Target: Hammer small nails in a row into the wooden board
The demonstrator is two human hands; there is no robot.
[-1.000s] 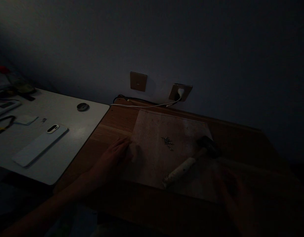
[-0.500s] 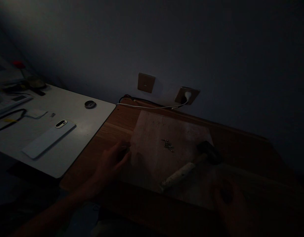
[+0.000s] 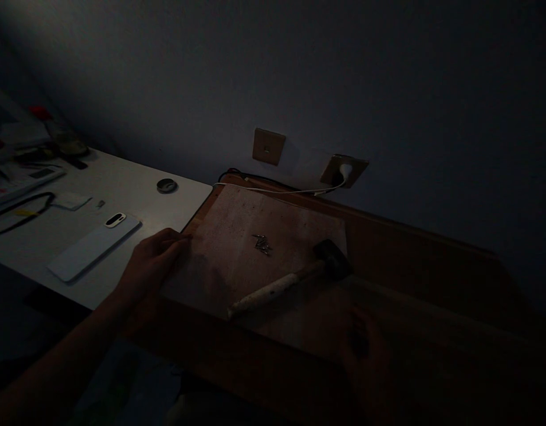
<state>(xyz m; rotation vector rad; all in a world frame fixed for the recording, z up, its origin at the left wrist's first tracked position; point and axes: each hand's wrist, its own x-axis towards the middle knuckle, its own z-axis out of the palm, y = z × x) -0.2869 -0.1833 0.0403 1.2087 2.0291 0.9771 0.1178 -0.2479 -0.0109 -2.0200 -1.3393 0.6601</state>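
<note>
We see the board (image 3: 228, 231) lying between the two hands, its longer axis apparently running across from one to the other, so the span between hands is the relation that matters. The left hand (image 3: 152, 257) is at its left edge, fingertips against it; the right hand (image 3: 365, 346), very dark, is by its right edge, closer in to us. The hands are well apart; we cannot tell how firmly either grips, or whether the right touches. On the board, the hammer (image 3: 282, 285) lies slantwise, head nearer the right hand, handle end pointing leftward and towards us. Small metal nails or screws (image 3: 261, 244) sit beyond the handle, nearer the left hand. Left of that hand, we see a white phone (image 3: 93, 248) on a white table (image 3: 126, 171).
</note>
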